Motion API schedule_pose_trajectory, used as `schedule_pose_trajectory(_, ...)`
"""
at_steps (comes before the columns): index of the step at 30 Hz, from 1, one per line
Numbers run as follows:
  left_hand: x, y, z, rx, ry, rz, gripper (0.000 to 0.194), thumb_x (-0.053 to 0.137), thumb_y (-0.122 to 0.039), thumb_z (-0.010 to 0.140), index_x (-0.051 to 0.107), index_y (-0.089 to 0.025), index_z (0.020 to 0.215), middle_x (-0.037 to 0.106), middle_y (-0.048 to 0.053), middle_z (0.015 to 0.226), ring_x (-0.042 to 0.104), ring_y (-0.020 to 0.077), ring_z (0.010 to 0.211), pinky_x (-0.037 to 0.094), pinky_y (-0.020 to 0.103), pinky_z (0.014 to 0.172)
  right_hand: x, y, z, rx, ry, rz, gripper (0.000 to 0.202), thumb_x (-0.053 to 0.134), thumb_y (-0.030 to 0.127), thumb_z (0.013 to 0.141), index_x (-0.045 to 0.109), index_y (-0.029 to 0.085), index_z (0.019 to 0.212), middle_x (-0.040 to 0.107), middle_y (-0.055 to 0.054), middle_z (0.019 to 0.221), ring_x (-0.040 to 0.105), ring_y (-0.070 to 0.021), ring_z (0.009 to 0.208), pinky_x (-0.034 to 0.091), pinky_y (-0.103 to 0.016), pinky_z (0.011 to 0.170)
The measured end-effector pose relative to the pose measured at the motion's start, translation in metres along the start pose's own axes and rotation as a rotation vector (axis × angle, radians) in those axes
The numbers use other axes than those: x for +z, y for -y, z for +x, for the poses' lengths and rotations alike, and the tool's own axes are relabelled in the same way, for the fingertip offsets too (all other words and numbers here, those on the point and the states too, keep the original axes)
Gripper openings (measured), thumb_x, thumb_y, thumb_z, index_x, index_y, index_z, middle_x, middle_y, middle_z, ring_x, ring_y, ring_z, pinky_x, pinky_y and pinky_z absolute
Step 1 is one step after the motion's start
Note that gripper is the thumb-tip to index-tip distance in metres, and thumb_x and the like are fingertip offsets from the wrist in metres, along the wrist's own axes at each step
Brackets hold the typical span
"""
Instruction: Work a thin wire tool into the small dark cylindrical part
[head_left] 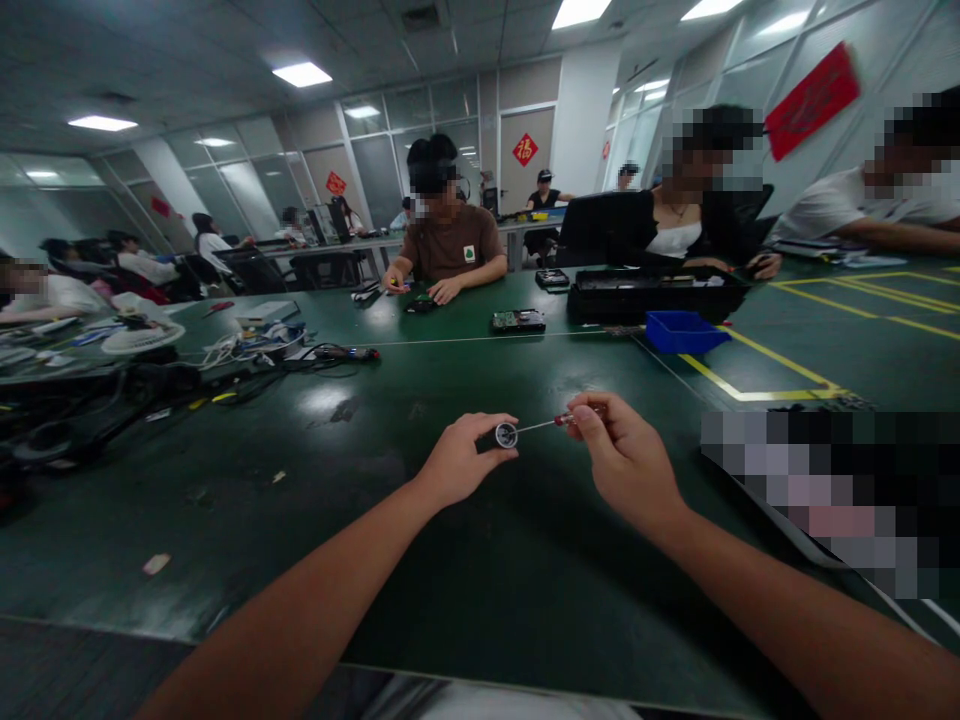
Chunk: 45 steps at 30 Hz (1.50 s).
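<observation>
My left hand (466,460) is closed around a small dark cylindrical part (506,435), its round, light-rimmed end turned toward me. Between thumb and fingers my right hand (626,450) grips a screwdriver (561,420) with a red and clear handle. The thin metal shaft points left, and its tip reaches the round end of the part; whether it sits in a screw is too small to tell. Both hands are above the green table (420,580). What kind of device the cylinder is does not show.
Across the table, a person in a brown shirt (457,240) handles a dark device. A hard drive (517,320), a long black casing (652,295) and a blue bin (686,330) stand ahead. Tangled cables (255,345) lie to the left; a blurred-out object (832,500) is at right.
</observation>
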<state>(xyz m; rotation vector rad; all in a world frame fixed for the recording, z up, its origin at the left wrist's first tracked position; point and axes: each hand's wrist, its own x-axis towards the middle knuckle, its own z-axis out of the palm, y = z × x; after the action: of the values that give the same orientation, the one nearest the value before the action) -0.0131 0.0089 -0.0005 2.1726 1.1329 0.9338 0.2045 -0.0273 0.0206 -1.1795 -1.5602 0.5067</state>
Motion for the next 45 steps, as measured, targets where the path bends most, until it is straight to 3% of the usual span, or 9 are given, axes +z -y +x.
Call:
schedule_pose_trajectory(7, 0.002, 0.002, -0.001, -0.002, 0.007, 0.018, 0.038, 0.076, -0.024, 0.081, 0.066, -0.03, 0.118, 0.068, 0.0, 0.112, 0.058, 0.0212, 0.106, 0.041, 0.036, 0.093, -0.006, 0.01, 0.0, -0.147, 0.017, -0.221, 0.027, 0.063, 0.046, 0.088, 0.069, 0.021, 0.083, 0.069, -0.001, 0.069, 0.062, -0.0152, 0.057, 0.043, -0.027, 0.053)
schedule_pose_trajectory(10, 0.002, 0.003, -0.001, 0.005, 0.007, 0.006, 0.038, 0.076, -0.024, 0.081, 0.067, -0.029, 0.117, 0.068, 0.001, 0.112, 0.059, 0.021, 0.106, 0.041, 0.036, 0.093, -0.007, 0.012, -0.001, -0.182, 0.015, -0.256, 0.038, 0.068, 0.053, 0.083, 0.062, 0.021, 0.064, 0.061, 0.002, 0.055, 0.054, -0.012, 0.046, 0.037, -0.026, 0.046)
schedule_pose_trajectory(13, 0.002, 0.002, -0.001, 0.017, 0.015, 0.001, 0.037, 0.076, -0.024, 0.082, 0.067, -0.028, 0.117, 0.068, 0.001, 0.111, 0.059, 0.0212, 0.105, 0.041, 0.036, 0.094, -0.007, 0.013, -0.002, -0.218, 0.012, -0.273, 0.042, 0.069, 0.055, 0.082, 0.059, 0.021, 0.059, 0.057, 0.003, 0.051, 0.05, -0.0109, 0.043, 0.035, -0.026, 0.045)
schedule_pose_trajectory(19, 0.001, 0.005, 0.0, 0.007, 0.021, -0.001, 0.035, 0.074, -0.027, 0.083, 0.067, -0.028, 0.118, 0.067, 0.002, 0.114, 0.059, 0.0223, 0.107, 0.042, 0.038, 0.096, -0.007, 0.012, -0.004, -0.221, 0.082, -0.266, 0.026, 0.067, 0.049, 0.086, 0.074, 0.024, 0.089, 0.069, 0.0, 0.066, 0.06, -0.0159, 0.054, 0.045, -0.03, 0.053)
schedule_pose_trajectory(25, 0.0, 0.008, 0.0, 0.008, 0.012, 0.003, 0.036, 0.074, -0.027, 0.083, 0.066, -0.028, 0.118, 0.067, 0.003, 0.114, 0.059, 0.023, 0.109, 0.042, 0.039, 0.098, -0.008, 0.011, -0.006, -0.323, 0.197, -0.232, 0.023, 0.056, 0.034, 0.094, 0.071, 0.028, 0.111, 0.075, -0.004, 0.089, 0.068, -0.0206, 0.074, 0.052, -0.034, 0.068)
schedule_pose_trajectory(30, -0.001, 0.008, 0.0, -0.013, -0.024, -0.011, 0.037, 0.074, -0.023, 0.082, 0.066, -0.027, 0.118, 0.067, 0.002, 0.112, 0.059, 0.0216, 0.108, 0.042, 0.037, 0.097, -0.009, 0.016, -0.003, -0.399, 0.25, -0.22, 0.025, 0.052, 0.026, 0.095, 0.07, 0.024, 0.111, 0.073, -0.006, 0.091, 0.067, -0.0212, 0.081, 0.051, -0.035, 0.073)
schedule_pose_trajectory(36, 0.0, 0.002, 0.0, -0.006, -0.007, -0.007, 0.037, 0.075, -0.023, 0.082, 0.067, -0.026, 0.117, 0.068, 0.003, 0.112, 0.059, 0.0222, 0.108, 0.042, 0.037, 0.096, -0.005, 0.017, -0.003, -0.272, 0.276, -0.273, 0.031, 0.042, 0.036, 0.1, 0.072, 0.026, 0.098, 0.075, -0.002, 0.083, 0.068, -0.0177, 0.067, 0.048, -0.03, 0.064)
schedule_pose_trajectory(40, -0.001, 0.002, 0.0, -0.012, 0.016, 0.006, 0.036, 0.074, -0.024, 0.082, 0.067, -0.027, 0.117, 0.068, 0.003, 0.113, 0.059, 0.0228, 0.108, 0.042, 0.038, 0.096, -0.004, 0.016, -0.004, -0.205, 0.235, -0.323, 0.029, 0.044, 0.036, 0.098, 0.065, 0.023, 0.114, 0.071, -0.002, 0.074, 0.064, -0.0184, 0.059, 0.045, -0.032, 0.058)
schedule_pose_trajectory(45, -0.002, 0.002, 0.001, -0.024, 0.006, 0.013, 0.037, 0.074, -0.023, 0.082, 0.066, -0.027, 0.118, 0.068, 0.003, 0.112, 0.059, 0.0227, 0.107, 0.042, 0.038, 0.096, -0.006, 0.015, -0.006, -0.23, 0.235, -0.313, 0.025, 0.048, 0.029, 0.094, 0.06, 0.022, 0.116, 0.071, -0.007, 0.089, 0.066, -0.0226, 0.076, 0.048, -0.035, 0.066)
